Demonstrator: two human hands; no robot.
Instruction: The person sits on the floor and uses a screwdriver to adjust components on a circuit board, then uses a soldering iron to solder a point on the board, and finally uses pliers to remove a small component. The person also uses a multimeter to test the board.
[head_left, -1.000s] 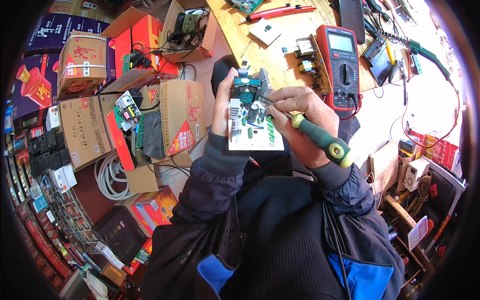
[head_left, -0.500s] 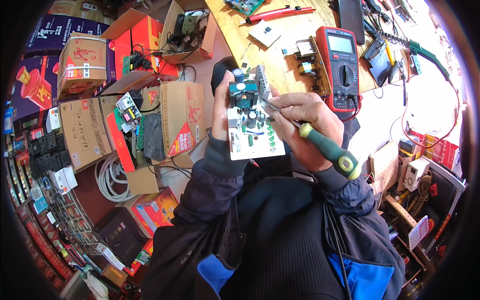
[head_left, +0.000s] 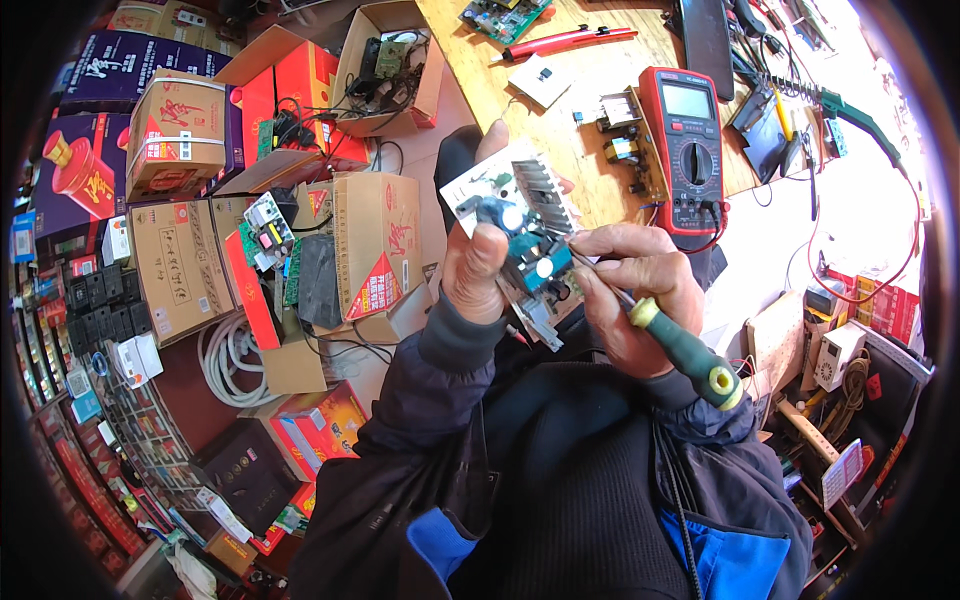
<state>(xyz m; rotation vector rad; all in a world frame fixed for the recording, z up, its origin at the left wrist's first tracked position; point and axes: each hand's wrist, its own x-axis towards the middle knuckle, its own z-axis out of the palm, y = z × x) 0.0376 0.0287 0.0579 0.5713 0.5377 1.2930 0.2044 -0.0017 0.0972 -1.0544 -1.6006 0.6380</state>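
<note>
My left hand [head_left: 476, 276] is closed round a white circuit board [head_left: 466, 190], its thumb on the near side. The board is tilted and carries a finned metal heatsink [head_left: 548, 190], a dark green transformer [head_left: 540, 258] and a blue capacitor. In my right hand [head_left: 648, 290] is a screwdriver [head_left: 685, 348] with a green handle and a yellowish end. Its thin shaft points up and left to the board's edge beside the transformer, where my right fingertips come close to the parts. Whether the tip touches anything is hidden by my fingers.
Beyond the board is a wooden table [head_left: 590, 75] with a red multimeter [head_left: 690, 150], another open board [head_left: 625, 140], red tweezer-like probes [head_left: 565, 44] and a green board [head_left: 505, 16]. Cardboard boxes [head_left: 380, 245] with loose electronics crowd the left. A coiled white cable [head_left: 228, 365] lies there too.
The circuit board has been turned and tilted in my left hand, so the heatsink now slants at the upper right. My right hand and the screwdriver have shifted slightly right and down.
</note>
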